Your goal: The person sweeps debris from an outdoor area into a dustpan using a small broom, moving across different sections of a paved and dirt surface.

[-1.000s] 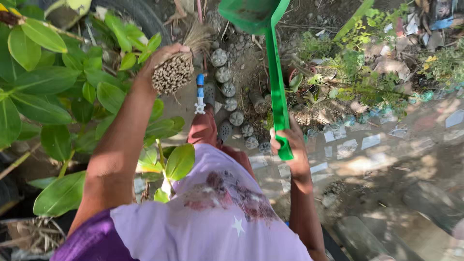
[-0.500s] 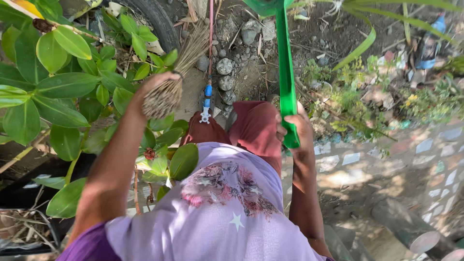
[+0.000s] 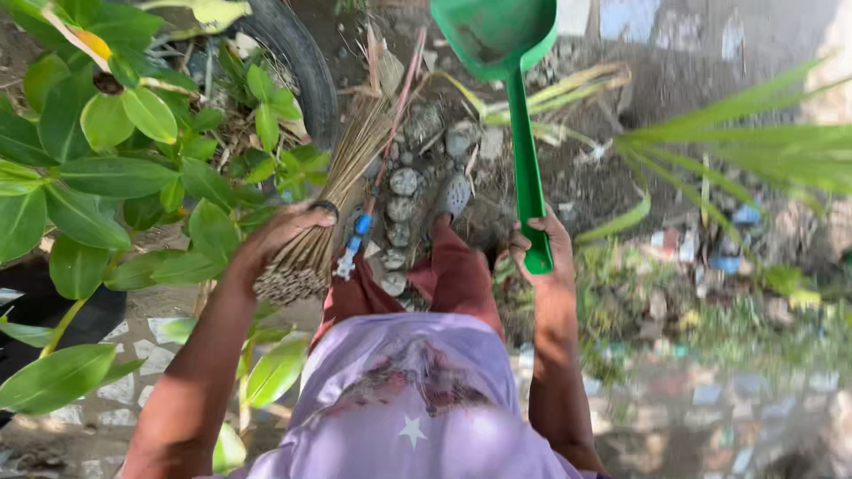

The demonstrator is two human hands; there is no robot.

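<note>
Two hands show – the left hand (image 3: pixel 288 232) and the right hand (image 3: pixel 539 253). One stick broom (image 3: pixel 333 217), one green long-handled dustpan (image 3: pixel 508 53), one black tyre (image 3: pixel 306 62). One foot in a grey shoe (image 3: pixel 453 195). Round grey stones (image 3: pixel 404 182) lie in the soil – roughly ten, though an exact count cannot be made.

The top edge cuts off the scoop of the green dustpan (image 3: pixel 502 35) in my right hand (image 3: pixel 539 253). My left hand (image 3: pixel 282 232) covers part of the stick broom (image 3: pixel 333 204), whose far tips vanish among leaves. A dark tyre (image 3: pixel 302 62) is cropped at the top. The litter (image 3: pixel 710 248) on the right is too blurred to identify.
</note>
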